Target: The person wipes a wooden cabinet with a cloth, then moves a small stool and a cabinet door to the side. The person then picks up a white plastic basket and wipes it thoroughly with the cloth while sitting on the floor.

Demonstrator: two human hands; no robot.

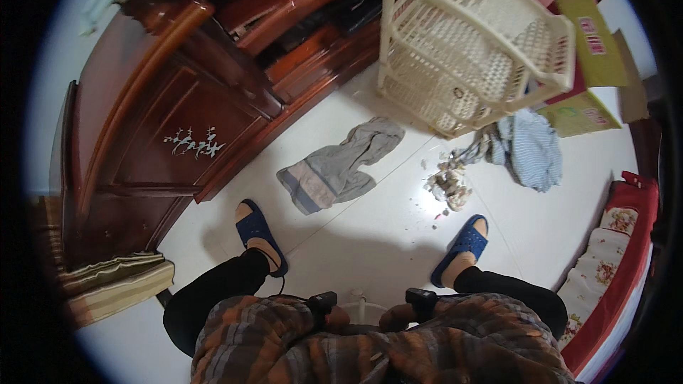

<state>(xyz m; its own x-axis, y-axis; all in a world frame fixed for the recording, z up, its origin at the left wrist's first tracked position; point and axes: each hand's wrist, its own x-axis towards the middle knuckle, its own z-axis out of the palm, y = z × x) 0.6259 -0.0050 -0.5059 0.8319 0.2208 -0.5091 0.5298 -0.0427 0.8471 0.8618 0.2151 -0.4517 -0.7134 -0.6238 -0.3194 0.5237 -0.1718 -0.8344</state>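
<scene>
My left hand (337, 318) and my right hand (393, 318) are close together at my waist, low in the view. A black device (322, 301) is strapped at the left wrist, and another black device (421, 301) at the right. Plaid sleeves and shadow cover much of both hands, so their fingers do not show clearly. Between and just beyond them is part of a white object (359, 306), perhaps a stool or frame; whether I touch it cannot be made out.
Grey crumpled clothing (341, 167) lies on the white tiles. Right of it are scattered scraps (449, 186) and a blue striped cloth (530, 149). A cream plastic rack (455, 64) leans beyond, beside a cardboard box (580, 110). Dark red wooden furniture (206, 107) bounds the left; a red-edged floral cushion (605, 256) the right.
</scene>
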